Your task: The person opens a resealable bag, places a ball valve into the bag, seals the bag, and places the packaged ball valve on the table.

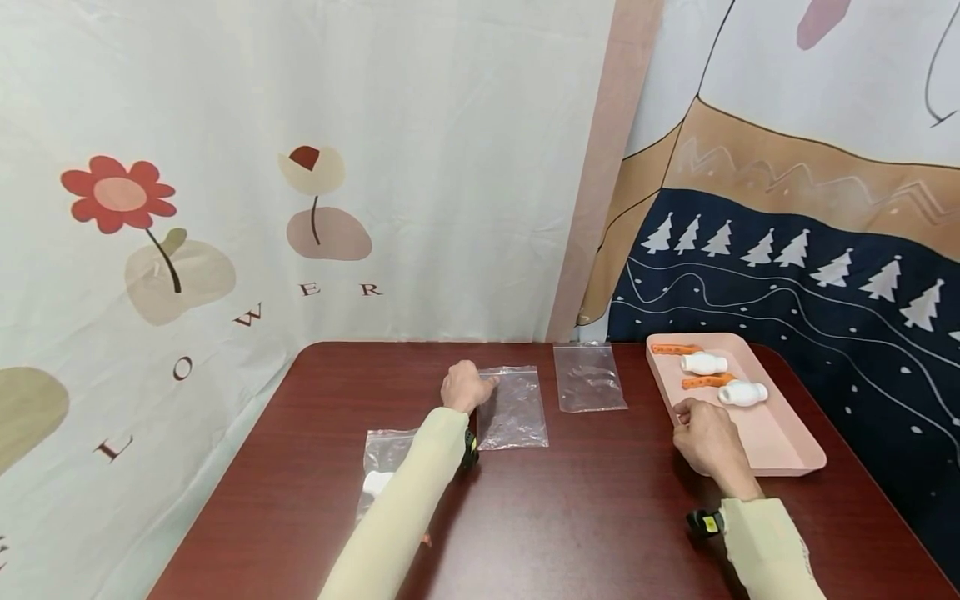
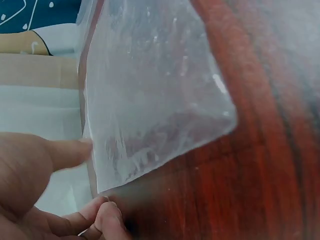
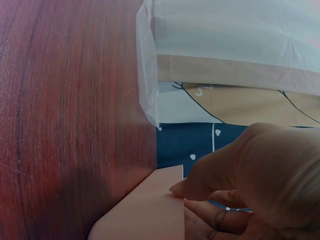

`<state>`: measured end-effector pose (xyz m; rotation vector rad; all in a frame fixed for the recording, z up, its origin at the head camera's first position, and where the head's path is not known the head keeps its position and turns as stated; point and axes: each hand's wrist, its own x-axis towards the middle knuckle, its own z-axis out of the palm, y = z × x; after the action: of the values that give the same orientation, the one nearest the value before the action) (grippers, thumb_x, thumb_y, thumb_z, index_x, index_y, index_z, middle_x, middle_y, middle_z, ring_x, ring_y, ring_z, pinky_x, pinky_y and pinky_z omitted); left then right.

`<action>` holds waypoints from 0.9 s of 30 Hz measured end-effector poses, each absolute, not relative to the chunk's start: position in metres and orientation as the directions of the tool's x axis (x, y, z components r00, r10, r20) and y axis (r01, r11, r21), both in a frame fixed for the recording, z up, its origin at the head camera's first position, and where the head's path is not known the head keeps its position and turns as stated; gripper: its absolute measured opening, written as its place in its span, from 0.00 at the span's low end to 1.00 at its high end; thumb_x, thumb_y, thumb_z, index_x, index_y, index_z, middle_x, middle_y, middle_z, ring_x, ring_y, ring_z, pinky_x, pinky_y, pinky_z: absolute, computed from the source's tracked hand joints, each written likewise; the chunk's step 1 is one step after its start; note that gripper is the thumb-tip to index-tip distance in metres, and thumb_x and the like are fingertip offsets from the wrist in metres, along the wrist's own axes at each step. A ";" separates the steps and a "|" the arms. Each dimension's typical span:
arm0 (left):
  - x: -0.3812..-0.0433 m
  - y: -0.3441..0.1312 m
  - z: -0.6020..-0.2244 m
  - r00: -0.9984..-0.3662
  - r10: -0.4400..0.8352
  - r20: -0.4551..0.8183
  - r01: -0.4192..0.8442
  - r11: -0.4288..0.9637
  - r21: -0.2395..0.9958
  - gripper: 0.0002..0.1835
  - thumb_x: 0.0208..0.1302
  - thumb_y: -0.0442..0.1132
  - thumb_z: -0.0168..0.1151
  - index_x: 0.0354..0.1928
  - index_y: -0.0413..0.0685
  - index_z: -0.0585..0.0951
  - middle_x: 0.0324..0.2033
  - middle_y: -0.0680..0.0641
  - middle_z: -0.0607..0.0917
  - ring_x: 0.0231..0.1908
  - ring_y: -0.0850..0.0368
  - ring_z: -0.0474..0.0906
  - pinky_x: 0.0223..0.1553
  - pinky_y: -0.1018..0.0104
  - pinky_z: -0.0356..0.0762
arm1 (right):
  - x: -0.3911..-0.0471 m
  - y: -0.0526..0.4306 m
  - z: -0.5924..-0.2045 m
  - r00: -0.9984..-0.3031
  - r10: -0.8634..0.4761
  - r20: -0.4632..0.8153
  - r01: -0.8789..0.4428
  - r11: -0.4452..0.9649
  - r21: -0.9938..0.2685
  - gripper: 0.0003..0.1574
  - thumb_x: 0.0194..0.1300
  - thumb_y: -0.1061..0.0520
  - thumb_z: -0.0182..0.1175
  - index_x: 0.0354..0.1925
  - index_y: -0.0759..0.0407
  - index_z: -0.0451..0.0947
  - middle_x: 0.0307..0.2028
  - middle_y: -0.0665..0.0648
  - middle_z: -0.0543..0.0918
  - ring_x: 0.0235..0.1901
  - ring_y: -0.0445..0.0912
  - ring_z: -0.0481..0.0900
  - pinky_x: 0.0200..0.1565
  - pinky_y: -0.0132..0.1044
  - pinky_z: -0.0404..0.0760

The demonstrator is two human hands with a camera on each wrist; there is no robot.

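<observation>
At the near-left corner of a clear zip bag point(image 1: 513, 408) in the middle of the table is my left hand point(image 1: 467, 387). In the left wrist view its thumb point(image 2: 75, 152) meets the edge of the bag point(image 2: 150, 100), apart from the bent fingers point(image 2: 107, 215) by the corner. My right hand point(image 1: 708, 437) holds the left rim of a pink tray point(image 1: 783, 433), and the right wrist view has its thumb point(image 3: 187, 187) on the tray wall point(image 3: 145, 210). Inside the tray lie white bottle-shaped pieces point(image 1: 742, 393) and orange strips point(image 1: 705, 382).
Another clear zip bag point(image 1: 590, 379) lies at the table's far edge, left of the tray. Under my left forearm is a third bag point(image 1: 386, 450), partly hidden, with a white piece point(image 1: 377, 482) in it. Printed curtains point(image 1: 465, 167) hang behind the brown table point(image 1: 585, 517).
</observation>
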<state>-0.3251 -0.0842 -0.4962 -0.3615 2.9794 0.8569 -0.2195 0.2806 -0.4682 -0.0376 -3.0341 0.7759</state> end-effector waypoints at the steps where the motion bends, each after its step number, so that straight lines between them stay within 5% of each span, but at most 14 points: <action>1: -0.326 -0.084 -0.496 -0.972 -0.221 -0.080 -0.231 0.831 0.506 0.21 0.62 0.54 0.73 0.25 0.45 0.79 0.34 0.40 0.86 0.30 0.44 0.82 0.36 0.49 0.83 | -0.220 0.280 -0.468 -1.000 0.026 0.006 0.020 0.878 -0.479 0.22 0.60 0.67 0.54 0.51 0.76 0.79 0.41 0.70 0.85 0.36 0.55 0.81 0.41 0.53 0.85; 11: -0.327 -0.083 -0.491 -0.958 -0.271 -0.097 -0.283 0.823 0.493 0.17 0.58 0.50 0.77 0.28 0.43 0.83 0.41 0.38 0.89 0.41 0.39 0.86 0.43 0.47 0.84 | -0.220 0.280 -0.466 -0.999 0.027 0.017 0.015 0.880 -0.474 0.21 0.60 0.67 0.55 0.51 0.76 0.79 0.40 0.69 0.85 0.36 0.55 0.82 0.41 0.55 0.84; 16: -0.320 -0.087 -0.491 -0.968 -0.246 -0.051 -0.235 0.814 0.531 0.16 0.60 0.44 0.74 0.23 0.46 0.79 0.33 0.42 0.88 0.36 0.43 0.85 0.41 0.48 0.83 | -0.221 0.280 -0.467 -1.000 0.023 0.018 0.012 0.882 -0.470 0.21 0.61 0.66 0.55 0.51 0.75 0.79 0.40 0.68 0.85 0.37 0.55 0.82 0.42 0.54 0.84; 22: -0.312 -0.094 -0.491 -0.985 -0.173 0.010 -0.121 0.730 0.673 0.01 0.62 0.34 0.65 0.35 0.46 0.83 0.34 0.45 0.85 0.29 0.50 0.76 0.33 0.57 0.74 | -0.220 0.279 -0.468 -1.000 0.021 0.016 0.012 0.882 -0.472 0.21 0.61 0.66 0.55 0.51 0.75 0.79 0.40 0.69 0.86 0.37 0.55 0.82 0.43 0.55 0.84; 27: -0.306 -0.098 -0.492 -0.993 -0.113 0.023 -0.053 0.626 0.778 0.06 0.69 0.35 0.59 0.41 0.45 0.85 0.37 0.44 0.87 0.28 0.55 0.74 0.30 0.65 0.70 | -0.219 0.280 -0.468 -1.000 0.026 0.016 0.015 0.879 -0.477 0.21 0.60 0.67 0.54 0.51 0.75 0.79 0.40 0.68 0.86 0.37 0.55 0.82 0.42 0.55 0.84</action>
<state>-0.3063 -0.0983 -0.4919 -0.1474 2.8949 1.3825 -0.2192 0.2800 -0.4678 -0.0335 -3.0235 0.7670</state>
